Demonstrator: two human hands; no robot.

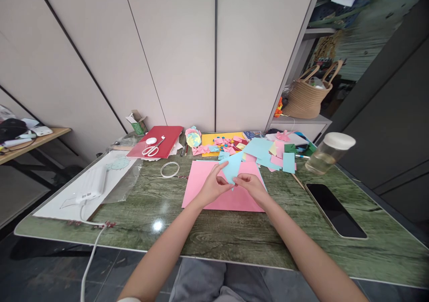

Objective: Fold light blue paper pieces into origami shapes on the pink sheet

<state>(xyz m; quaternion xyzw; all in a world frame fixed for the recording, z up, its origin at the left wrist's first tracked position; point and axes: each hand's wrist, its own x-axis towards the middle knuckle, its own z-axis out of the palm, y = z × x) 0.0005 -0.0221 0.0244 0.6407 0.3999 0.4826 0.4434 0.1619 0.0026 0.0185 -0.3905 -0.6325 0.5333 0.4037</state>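
A light blue sheet of paper (232, 165) with an angled lower edge is held up in front of me. My left hand (214, 183) grips its left side, fingers on the edge and thumb near the bottom. My right hand (250, 186) pinches its lower corner, the fingertips of both hands close together there. Beneath them lies a pink sheet of paper (201, 190) on the green wood-grain table (161, 230). Behind the hands, small folded pink and blue paper pieces (229, 143) lie on a yellow sheet (208, 139).
Right of the hands are loose coloured papers (259, 148), a phone (335, 210) and a lidded cup (328, 154). To the left lie a roll of tape (170, 169), scissors (150, 150) on a red folder (170, 136), and a white power strip (94, 181) with its cable.
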